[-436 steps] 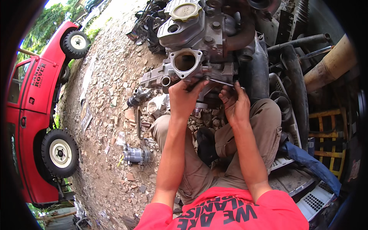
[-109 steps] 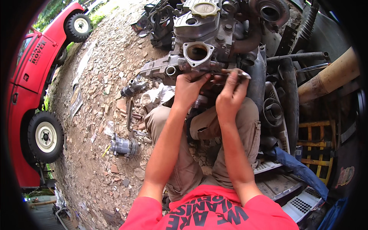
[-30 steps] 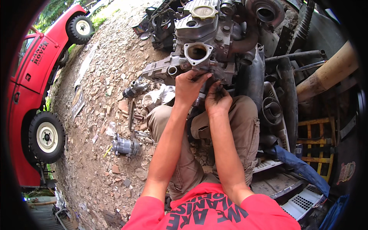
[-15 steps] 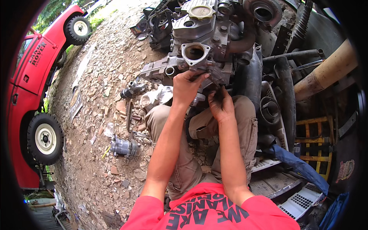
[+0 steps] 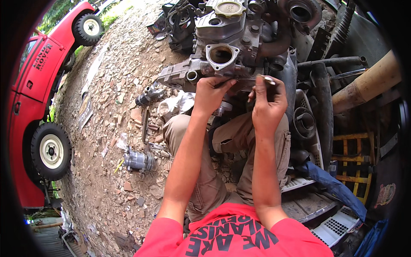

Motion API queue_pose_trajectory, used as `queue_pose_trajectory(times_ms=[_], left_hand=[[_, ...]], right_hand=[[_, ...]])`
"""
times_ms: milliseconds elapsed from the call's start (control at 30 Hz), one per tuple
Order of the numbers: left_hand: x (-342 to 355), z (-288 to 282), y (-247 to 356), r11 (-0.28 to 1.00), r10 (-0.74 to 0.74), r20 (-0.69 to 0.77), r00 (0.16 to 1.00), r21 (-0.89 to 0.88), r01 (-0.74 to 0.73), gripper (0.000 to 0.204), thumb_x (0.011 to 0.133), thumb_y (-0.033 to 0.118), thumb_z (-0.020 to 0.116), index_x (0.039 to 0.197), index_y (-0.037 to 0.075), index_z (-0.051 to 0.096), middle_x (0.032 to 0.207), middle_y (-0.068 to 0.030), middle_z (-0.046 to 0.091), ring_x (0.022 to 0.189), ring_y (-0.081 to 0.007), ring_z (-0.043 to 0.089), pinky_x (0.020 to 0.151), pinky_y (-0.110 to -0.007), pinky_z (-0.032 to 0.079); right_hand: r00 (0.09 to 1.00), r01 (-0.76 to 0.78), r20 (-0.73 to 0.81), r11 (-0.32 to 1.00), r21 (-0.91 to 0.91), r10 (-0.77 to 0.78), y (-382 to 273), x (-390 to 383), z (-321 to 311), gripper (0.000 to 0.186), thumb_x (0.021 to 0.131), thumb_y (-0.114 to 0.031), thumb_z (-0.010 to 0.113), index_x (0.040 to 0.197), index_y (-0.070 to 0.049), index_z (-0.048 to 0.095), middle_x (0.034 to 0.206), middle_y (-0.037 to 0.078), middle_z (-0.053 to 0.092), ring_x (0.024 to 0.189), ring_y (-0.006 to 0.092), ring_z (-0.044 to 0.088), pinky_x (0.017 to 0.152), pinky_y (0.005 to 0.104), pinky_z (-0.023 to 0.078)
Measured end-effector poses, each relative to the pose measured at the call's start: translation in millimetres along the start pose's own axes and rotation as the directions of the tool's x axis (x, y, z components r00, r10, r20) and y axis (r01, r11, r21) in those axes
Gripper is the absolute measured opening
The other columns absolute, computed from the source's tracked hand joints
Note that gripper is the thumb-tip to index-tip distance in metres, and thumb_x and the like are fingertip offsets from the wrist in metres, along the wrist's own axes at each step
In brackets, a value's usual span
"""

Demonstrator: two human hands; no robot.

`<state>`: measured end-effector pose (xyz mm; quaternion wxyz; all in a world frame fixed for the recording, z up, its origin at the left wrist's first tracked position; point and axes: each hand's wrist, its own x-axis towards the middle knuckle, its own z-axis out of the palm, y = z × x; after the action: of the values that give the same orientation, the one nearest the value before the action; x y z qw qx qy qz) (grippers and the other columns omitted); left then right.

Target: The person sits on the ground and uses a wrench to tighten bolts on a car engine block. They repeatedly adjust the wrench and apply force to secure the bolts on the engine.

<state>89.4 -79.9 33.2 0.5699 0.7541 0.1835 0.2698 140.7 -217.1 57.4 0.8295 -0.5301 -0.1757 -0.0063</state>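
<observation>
A greasy grey engine [image 5: 252, 40] stands in front of my knees, with an oil filler cap [image 5: 229, 8] on top and a three-cornered flange opening [image 5: 222, 55] facing me. My left hand [image 5: 210, 96] is closed against the engine just below that flange, thumb and fingertips together; what they pinch is hidden. To its right, my raised right hand [image 5: 269, 100] grips a slim metal tool. Its shiny rounded end [image 5: 269, 80] pokes out past the thumb, and the fingers cover the rest. A small round metal pulley [image 5: 222, 108] shows under the engine between my hands.
On the stony ground at left lie a silver compressor [image 5: 139, 160], a dark metal fitting [image 5: 149, 95] and a whitish rag [image 5: 177, 104]. Pipes, a bamboo pole [image 5: 368, 81] and a yellow crate [image 5: 353, 167] crowd the right. A red vehicle [image 5: 32, 98] is parked far left.
My right hand has come up and right from under the engine, and a shiny tool end now shows in it. The left hand stays at the same spot on the engine.
</observation>
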Motion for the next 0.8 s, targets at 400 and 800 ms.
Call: queue_pose_trajectory(times_ms=[400,800], left_hand=[[-6,-6,10,0.987,-0.1,0.031,0.994,-0.125,0.103,0.02,0.084,0.011,0.076,0.096,-0.005,0.073,0.077,-0.0066,0.072,0.065,-0.0075,0.065,0.055,-0.021,0.048],[-6,5,4,0.996,0.06,-0.113,0.992,0.078,-0.051,0.019,0.084,0.013,0.076,0.097,-0.001,0.075,0.077,-0.0046,0.072,0.065,-0.0074,0.064,0.056,-0.023,0.046]], right_hand=[[0.984,-0.171,0.023,0.98,-0.096,0.174,6,10,-20,0.027,0.101,-0.028,0.055,0.098,-0.002,0.061,0.076,0.003,0.06,0.063,0.0092,0.055,0.057,0.0237,0.045],[0.753,-0.53,0.012,0.596,0.603,0.658,71,5,-40,0.019,0.098,-0.019,0.052,0.104,-0.002,0.056,0.086,0.012,0.066,0.077,0.0244,0.067,0.07,0.0349,0.057]])
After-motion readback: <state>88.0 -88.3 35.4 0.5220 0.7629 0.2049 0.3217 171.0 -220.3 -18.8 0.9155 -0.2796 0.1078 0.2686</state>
